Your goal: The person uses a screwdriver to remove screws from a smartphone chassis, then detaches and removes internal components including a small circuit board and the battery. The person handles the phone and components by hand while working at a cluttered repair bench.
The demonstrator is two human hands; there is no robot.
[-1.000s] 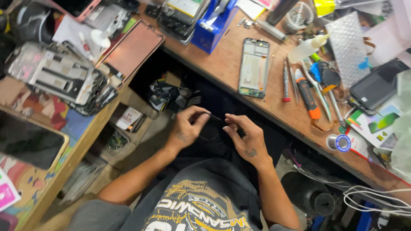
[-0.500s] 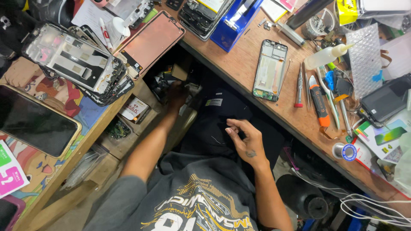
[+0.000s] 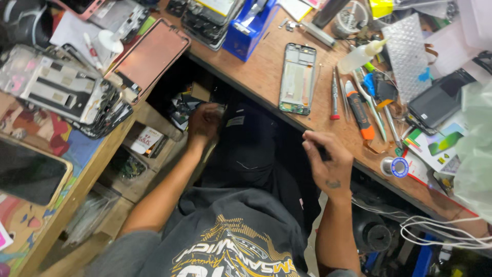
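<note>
Your left hand (image 3: 203, 123) reached into the dark clutter (image 3: 182, 105) below the surface (image 3: 266, 77), grip hidden; your right hand (image 3: 328, 164) pinched a small dark part, ready for fitting

L-shaped wooden workbench (image 3: 266, 77) with cluttered top, low wooden shelf (image 3: 128, 179) in the dim corner beneath.

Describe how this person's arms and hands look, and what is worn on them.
Both arms are bare from above the elbow down; no gloves, watch or rings can be seen. The left hand is somewhat blurred. The right hand carries a small dark mark, like a tattoo, on its back near the wrist. The dark grey short-sleeved T-shirt has a yellow and white printed design.
</note>
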